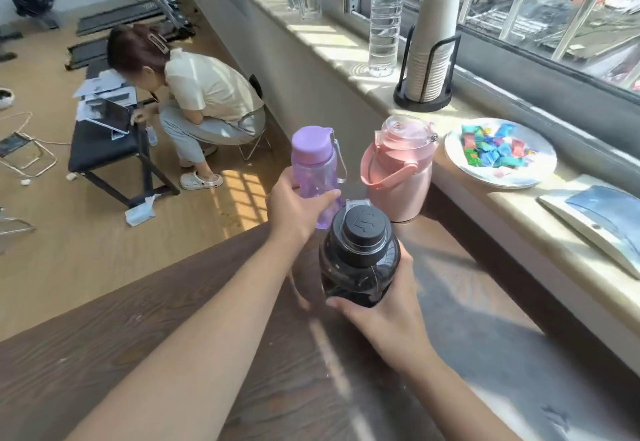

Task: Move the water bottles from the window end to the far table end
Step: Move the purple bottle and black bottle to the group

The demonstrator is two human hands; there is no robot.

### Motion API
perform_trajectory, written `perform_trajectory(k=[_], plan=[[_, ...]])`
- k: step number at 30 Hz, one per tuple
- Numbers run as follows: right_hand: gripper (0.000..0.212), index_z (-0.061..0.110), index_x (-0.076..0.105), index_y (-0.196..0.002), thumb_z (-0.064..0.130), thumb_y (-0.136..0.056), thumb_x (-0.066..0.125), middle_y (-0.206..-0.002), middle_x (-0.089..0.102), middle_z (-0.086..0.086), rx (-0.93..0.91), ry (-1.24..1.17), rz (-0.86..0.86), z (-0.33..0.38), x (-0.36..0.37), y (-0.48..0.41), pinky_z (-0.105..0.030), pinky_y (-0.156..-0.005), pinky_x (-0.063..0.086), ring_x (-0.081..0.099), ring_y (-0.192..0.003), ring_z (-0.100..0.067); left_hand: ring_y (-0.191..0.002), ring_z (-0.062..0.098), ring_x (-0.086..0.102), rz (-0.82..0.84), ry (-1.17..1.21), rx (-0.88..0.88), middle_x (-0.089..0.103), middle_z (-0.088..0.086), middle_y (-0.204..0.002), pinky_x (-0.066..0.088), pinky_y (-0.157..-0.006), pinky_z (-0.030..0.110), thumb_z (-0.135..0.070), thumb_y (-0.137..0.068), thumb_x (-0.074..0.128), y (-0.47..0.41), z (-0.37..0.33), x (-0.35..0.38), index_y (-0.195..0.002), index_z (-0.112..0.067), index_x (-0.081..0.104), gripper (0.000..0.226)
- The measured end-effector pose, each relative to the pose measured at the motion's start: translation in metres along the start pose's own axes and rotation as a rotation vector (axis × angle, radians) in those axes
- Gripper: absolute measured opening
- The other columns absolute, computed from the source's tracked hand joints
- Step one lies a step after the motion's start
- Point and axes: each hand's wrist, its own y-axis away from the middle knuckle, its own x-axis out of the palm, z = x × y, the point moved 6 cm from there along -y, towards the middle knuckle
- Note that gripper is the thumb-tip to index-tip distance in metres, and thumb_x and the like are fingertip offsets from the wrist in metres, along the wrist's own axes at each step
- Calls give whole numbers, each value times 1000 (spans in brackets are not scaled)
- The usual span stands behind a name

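Note:
A purple bottle (313, 163) with a lilac cap and a side strap stands near the corner of the dark wooden table (173, 336); my left hand (294, 208) is wrapped around its lower body. My right hand (384, 316) grips a round black bottle (360, 253) with a black screw cap, held upright just in front of the purple one. A pink jug (398, 170) with a clear lid and a pink carry handle stands on the table to the right, next to the window sill, untouched.
On the sill (346, 49) are a tall clear plastic bottle (385, 14), a stack of paper cups in a black holder (431, 49), a plate of coloured sweets (498, 153) and a tablet-like case (595, 215). A person (194, 101) crouches on the floor at left by a black bench.

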Motion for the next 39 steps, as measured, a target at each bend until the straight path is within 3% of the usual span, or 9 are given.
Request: perform_trajectory(k=[4, 11, 14, 18, 22, 26, 29, 34, 39], plan=[[107, 36, 35, -143, 7, -62, 98, -136, 59, 22, 19, -9, 20, 0, -2, -4, -6, -98, 44, 55, -125, 13, -88, 10, 68, -53, 45, 48, 71, -11, -95, 54, -80, 28, -23, -71, 98, 11, -1, -33, -110, -21, 66, 51], [117, 25, 31, -156, -10, -63, 93, -140, 62, 16, 64, 64, 498, 19, -30, -29, 2, -89, 42, 58, -121, 15, -109, 14, 77, -52, 123, -19, 79, -9, -112, 59, -83, 11, -8, -71, 97, 61, 33, -108, -115, -28, 71, 55], [115, 26, 36, -151, -8, -59, 96, -140, 62, 11, 29, 117, 503, 23, -28, -36, 1, -89, 43, 61, -120, 12, -103, 5, 79, -80, 165, -86, 82, -1, -117, 62, -88, 16, 2, -70, 94, 84, 53, -128, -125, -10, 71, 61], [115, 34, 33, -146, -3, -58, 97, -143, 55, 13, -18, 148, 505, 23, -23, -31, 4, -94, 38, 52, -124, 19, -94, -10, 78, -94, 205, -121, 83, -25, -99, 58, -78, 8, 12, -70, 91, 114, 71, -140, -119, -19, 71, 61], [114, 24, 41, -148, 3, -54, 101, -141, 62, 5, -19, 133, 420, 12, -20, -28, -30, -112, 45, 57, -135, -10, -95, -5, 78, -158, 201, -121, 82, -23, -109, 61, -84, 12, 6, -68, 94, 137, 77, -156, -110, -30, 72, 59], [110, 24, 46, -143, 7, -50, 102, -131, 68, 10, -11, 138, 292, 18, -2, -12, -13, -96, 50, 64, -121, 2, -104, 2, 79, -224, 214, -117, 83, -13, -111, 63, -90, 17, 8, -67, 94, 166, 83, -175, -111, -31, 72, 62], [107, 20, 46, -141, 4, -50, 101, -130, 68, 9, -9, 135, 262, 24, 28, 7, -24, -102, 51, 65, -117, 1, -112, 4, 76, -268, 206, -118, 81, -11, -120, 60, -99, 24, 3, -67, 96, 191, 89, -198, -119, -32, 69, 68], [103, 28, 44, -139, 11, -55, 101, -124, 63, 21, -26, 163, 335, 51, 97, 55, -4, -83, 47, 58, -105, 24, -110, 0, 76, -357, 208, -129, 82, -19, -113, 58, -99, 26, 2, -66, 96, 242, 104, -257, -110, -42, 67, 68], [101, 17, 45, -141, 2, -58, 99, -119, 62, 21, -32, 116, 468, 80, 174, 112, 8, -76, 42, 58, -95, 29, -114, 10, 77, -538, 220, -175, 82, -8, -119, 58, -106, 38, -3, -64, 99, 312, 134, -328, -120, -28, 71, 67]])
